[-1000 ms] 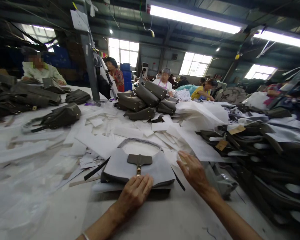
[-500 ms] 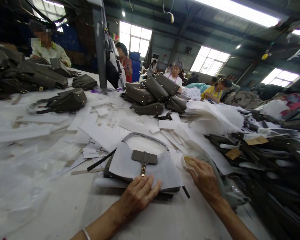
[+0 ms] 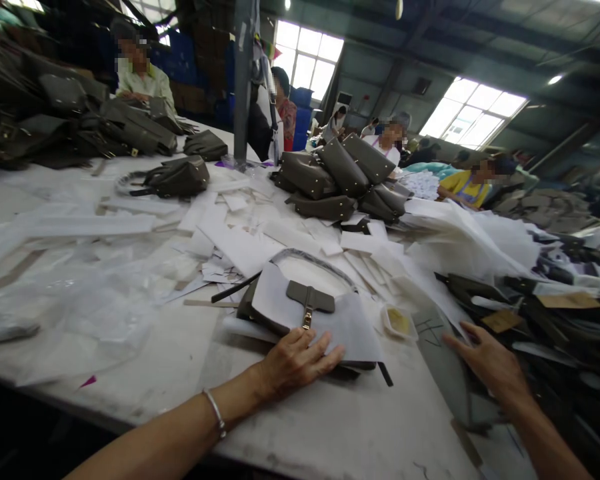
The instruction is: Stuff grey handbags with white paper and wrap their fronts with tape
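Observation:
A dark olive handbag (image 3: 247, 303) lies on the white table, a white sheet (image 3: 275, 293) over its front. Its clasp tab (image 3: 310, 297) with a gold fitting shows on top of the sheet, and its wrapped handle (image 3: 325, 261) arches behind. My left hand (image 3: 300, 360) rests on the sheet at the bag's near edge, fingers spread below the clasp. To the right, my right hand (image 3: 490, 360) has its thumb and fingers apart, by a grey-green panel (image 3: 433, 333) with dark marks. Between hand and bag sits a small clear tub (image 3: 400, 323) with something yellow inside.
Several dark bags (image 3: 330, 177) are piled at the back. More bags (image 3: 125, 127) lie at the left rear. Dark bag parts with tags (image 3: 503, 321) heap up on the right. Loose paper and clear plastic (image 3: 90, 287) cover the left. Co-workers sit beyond the table.
My right hand has left the yellow tub and moved right to the grey-green panel. My left hand stays on the handbag. The view has swung, so things appear shifted.

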Tool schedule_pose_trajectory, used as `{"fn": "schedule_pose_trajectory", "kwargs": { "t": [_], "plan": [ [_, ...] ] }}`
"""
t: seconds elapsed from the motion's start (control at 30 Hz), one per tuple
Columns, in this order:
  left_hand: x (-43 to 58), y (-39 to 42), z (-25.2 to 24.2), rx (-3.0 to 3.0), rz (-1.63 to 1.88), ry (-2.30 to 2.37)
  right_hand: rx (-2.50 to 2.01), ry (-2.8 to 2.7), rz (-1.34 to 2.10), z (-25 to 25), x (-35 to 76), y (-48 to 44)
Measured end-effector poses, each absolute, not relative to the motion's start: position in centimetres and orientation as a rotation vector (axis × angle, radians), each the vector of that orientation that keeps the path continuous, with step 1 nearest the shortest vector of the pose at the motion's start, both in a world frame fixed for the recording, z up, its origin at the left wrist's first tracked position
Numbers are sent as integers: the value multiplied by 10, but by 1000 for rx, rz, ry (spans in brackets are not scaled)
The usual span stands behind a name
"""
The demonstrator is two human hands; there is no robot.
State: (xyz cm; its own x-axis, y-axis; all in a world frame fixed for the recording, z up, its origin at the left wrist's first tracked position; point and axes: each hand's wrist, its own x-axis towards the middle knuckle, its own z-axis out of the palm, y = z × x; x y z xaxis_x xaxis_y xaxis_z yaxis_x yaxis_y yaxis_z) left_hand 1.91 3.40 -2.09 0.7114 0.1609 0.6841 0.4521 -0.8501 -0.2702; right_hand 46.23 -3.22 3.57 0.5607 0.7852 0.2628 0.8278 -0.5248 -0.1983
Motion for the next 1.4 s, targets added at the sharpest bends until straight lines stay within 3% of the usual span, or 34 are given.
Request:
{"fn": "schedule_pose_trajectory", "kwargs": {
  "t": [0.13,0.37,0.53,0.67,0.8,1.03,1.4],
  "plan": [
    [19,34,-20,-2490,-949,-473,-2564,-1191,-186,47,445,-40],
    [20,35,-23,-2462,-973,-480,-2655,-1417,-337,56,458,-44],
    [20,35,-23,-2474,-978,-489,-1964,-1681,-729,64,400,-51],
    [21,35,-23,-2480,-1015,-490,-1504,-2122,-654,60,298,-60],
    [21,36,-21,-2521,-1023,-501,-1424,-2336,-532,35,231,-57],
    [16,46,-14,-2573,-1128,-563,-1479,-2159,-634,4,227,-45],
    [27,43,5,-2617,-872,-819,-1100,-2240,-698,24,250,-15]
  ]
}}
